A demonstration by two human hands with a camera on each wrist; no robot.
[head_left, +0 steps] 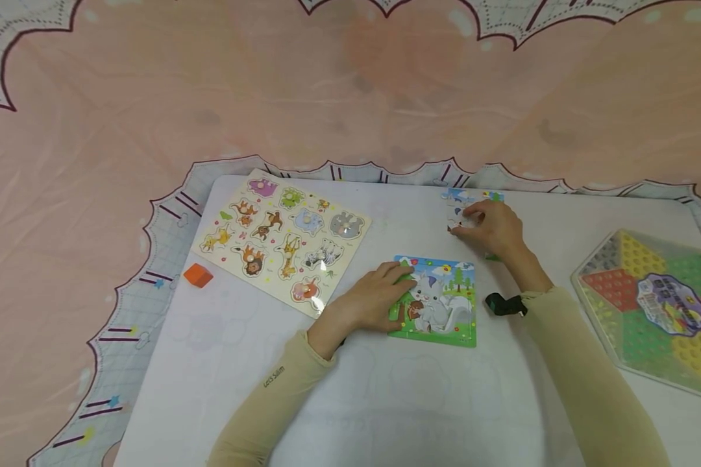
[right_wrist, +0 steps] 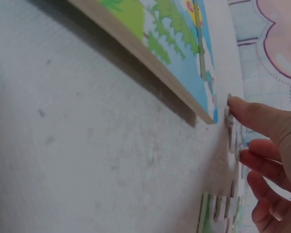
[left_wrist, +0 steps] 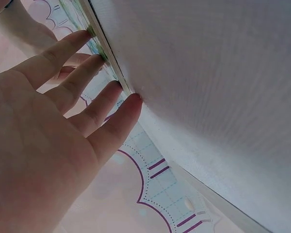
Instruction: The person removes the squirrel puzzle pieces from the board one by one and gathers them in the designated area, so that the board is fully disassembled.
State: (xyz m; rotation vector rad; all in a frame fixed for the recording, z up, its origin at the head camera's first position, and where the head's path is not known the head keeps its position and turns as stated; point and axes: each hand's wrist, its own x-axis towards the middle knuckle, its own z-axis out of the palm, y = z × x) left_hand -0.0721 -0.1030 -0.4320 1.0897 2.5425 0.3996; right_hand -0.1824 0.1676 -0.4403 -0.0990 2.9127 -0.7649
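A square jigsaw puzzle [head_left: 444, 305] with a pale squirrel picture lies in the middle of the table. My left hand [head_left: 376, 298] rests on its left edge, and the left wrist view shows the fingers [left_wrist: 77, 82] extended against that edge. Behind the puzzle, loose jigsaw pieces [head_left: 458, 196] lie close together near the table's far edge. Over them, my right hand [head_left: 496, 227] pinches a puzzle piece [right_wrist: 231, 131] between thumb and fingers; the hand hides part of the group. More pieces [right_wrist: 216, 213] lie beside the right fingers, one with a green face.
An animal peg-puzzle board [head_left: 274, 240] lies at the left, with an orange block [head_left: 198, 275] near its corner. A hexagonal board game box [head_left: 660, 311] sits at the right. A black wrist camera [head_left: 502, 304] is by the right cuff. The white table [head_left: 356, 402] has scalloped cloth around it.
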